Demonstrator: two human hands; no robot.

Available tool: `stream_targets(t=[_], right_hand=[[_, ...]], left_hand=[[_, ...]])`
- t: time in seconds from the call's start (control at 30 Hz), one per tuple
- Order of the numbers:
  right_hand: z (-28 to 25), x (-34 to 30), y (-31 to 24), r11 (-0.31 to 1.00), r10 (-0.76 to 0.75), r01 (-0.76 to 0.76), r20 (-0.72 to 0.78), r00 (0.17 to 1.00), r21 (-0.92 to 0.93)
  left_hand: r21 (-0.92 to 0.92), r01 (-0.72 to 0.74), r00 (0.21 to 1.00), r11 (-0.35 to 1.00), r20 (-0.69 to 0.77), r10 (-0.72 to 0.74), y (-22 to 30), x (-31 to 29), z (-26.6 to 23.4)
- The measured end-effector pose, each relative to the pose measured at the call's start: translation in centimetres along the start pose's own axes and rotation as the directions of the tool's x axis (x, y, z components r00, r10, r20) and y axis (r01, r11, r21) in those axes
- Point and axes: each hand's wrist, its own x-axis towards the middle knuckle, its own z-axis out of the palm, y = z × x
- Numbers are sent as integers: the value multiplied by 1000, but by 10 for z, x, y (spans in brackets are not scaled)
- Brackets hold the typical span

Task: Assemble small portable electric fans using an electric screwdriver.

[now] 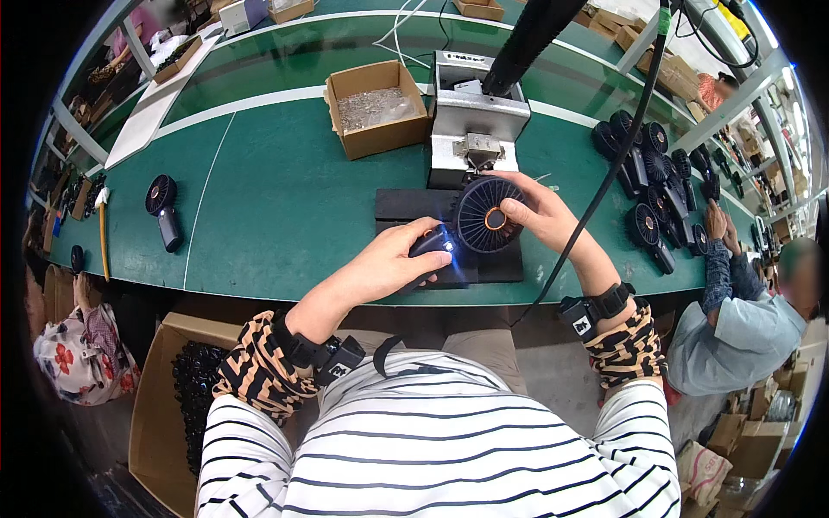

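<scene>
Between my hands is a dark handheld fan [471, 207] with a round slatted head and an orange ring at its centre. My left hand [399, 261] is closed round its handle, where a small bluish-white light shines. My right hand [546, 214] grips the edge of the fan head, its thumb resting near the orange ring. Under the fan lies a black block-like base [499, 269] on the green bench. Just beyond it stands a silver metal machine [477, 116] with a small metal fixture at its front.
An open cardboard box [377, 108] of small clear parts stands left of the machine. One fan [164, 214] lies at the left; several fans [648, 181] cluster at the right. A black cable [609, 177] hangs across the right side. A co-worker [734, 319] sits at the right.
</scene>
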Motion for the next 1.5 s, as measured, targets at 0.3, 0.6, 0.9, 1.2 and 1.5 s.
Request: stream_targets(t=[0.3,0.6,0.9,1.2,1.5], right_hand=[[-3,-5,-3,999,-30,30,5,1000,44],[-116,-72,64,477,-454,-389,-600,658,-788],[-179,-126,133,243,-265,-647,-691,672,-723],[-168,-132,38,824,-444,-51,-699,561,-564],[14,-16,-37,441,-98,511,-527,844,738]], left_hand=[[48,-42,999,998,-28,43,5,-5,3],[391,90,629,916,-735,252,-75,-95,-158],[487,283,350,826,-855,384,-152,-176,-288],[593,754,245,280,-651,718,-64,-144,-205],[-14,-326,935,945,-152,320,16,8,19]])
